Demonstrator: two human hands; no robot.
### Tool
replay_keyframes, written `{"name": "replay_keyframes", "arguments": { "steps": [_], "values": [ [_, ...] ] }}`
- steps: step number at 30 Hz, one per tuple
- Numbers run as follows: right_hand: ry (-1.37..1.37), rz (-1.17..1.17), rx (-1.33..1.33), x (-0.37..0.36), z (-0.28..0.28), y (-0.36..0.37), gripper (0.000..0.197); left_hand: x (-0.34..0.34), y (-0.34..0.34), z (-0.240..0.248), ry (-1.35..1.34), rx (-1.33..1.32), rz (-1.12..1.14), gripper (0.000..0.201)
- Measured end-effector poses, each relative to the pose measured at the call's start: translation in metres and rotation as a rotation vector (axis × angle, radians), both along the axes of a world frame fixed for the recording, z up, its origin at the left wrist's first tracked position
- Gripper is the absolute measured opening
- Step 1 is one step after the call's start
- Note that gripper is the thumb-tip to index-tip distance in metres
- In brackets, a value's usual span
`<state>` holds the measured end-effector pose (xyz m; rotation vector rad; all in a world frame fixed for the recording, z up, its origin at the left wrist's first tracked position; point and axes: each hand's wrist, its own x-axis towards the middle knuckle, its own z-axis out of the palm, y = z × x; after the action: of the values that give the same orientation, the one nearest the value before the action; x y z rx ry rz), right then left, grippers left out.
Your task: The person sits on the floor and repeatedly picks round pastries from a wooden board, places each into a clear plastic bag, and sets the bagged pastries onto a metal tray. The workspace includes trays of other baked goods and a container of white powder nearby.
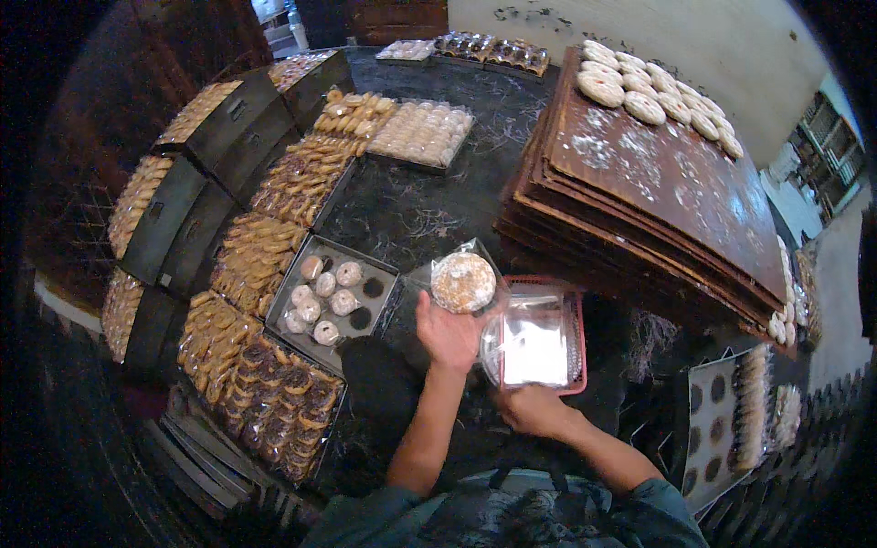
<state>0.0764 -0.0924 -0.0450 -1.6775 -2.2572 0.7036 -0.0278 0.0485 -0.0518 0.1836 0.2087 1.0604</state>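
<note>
On the upturned palm of my left hand [448, 335] rests a round, flat bread [463, 282] dusted with white sugar. Clear plastic film surrounds it, and its corner stands up behind the bread. My right hand [533, 411] is closed at the near edge of a red plastic basket [580, 342]. What its fingers hold, if anything, is hidden. A stack of clear plastic bags [534, 347] lies in the basket, shining brightly. Left of my hands, a metal tray [388, 279] carries several sugar-dusted doughnuts [327, 285] and dark round marks.
Trays of bagged pastries [260, 247] line the left, and chocolate-topped ones [279, 393] sit near me. Tall dark tins [196, 224] stand behind them. At right rise stacked wooden boards [639, 183] with pale dough rings [644, 107] on top. A mould tray [713, 420] lies lower right.
</note>
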Motion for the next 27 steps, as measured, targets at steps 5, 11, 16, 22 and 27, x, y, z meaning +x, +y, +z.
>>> {"name": "replay_keyframes", "arguments": {
  "steps": [5,11,16,22,27],
  "values": [
    [0.51,-0.371,0.186,0.009,0.034,-0.009,0.016,0.002,-0.008,-0.009,0.018,0.056,-0.03,0.074],
    [0.341,-0.133,0.289,-0.013,0.029,0.024,0.019,0.0,-0.019,-0.007,-0.054,0.059,-0.016,0.064],
    [0.211,-0.091,0.163,-0.028,0.024,0.029,0.015,-0.008,-0.016,-0.035,0.168,-0.227,0.041,0.054],
    [0.728,0.595,-0.019,0.014,0.074,0.044,0.014,-0.087,-0.009,-0.055,-0.105,-0.22,-0.188,0.057],
    [-0.18,-0.262,-0.251,0.07,-0.155,0.046,0.023,-0.074,-0.014,0.001,-0.097,-0.174,-0.297,0.063]
  ]
}}
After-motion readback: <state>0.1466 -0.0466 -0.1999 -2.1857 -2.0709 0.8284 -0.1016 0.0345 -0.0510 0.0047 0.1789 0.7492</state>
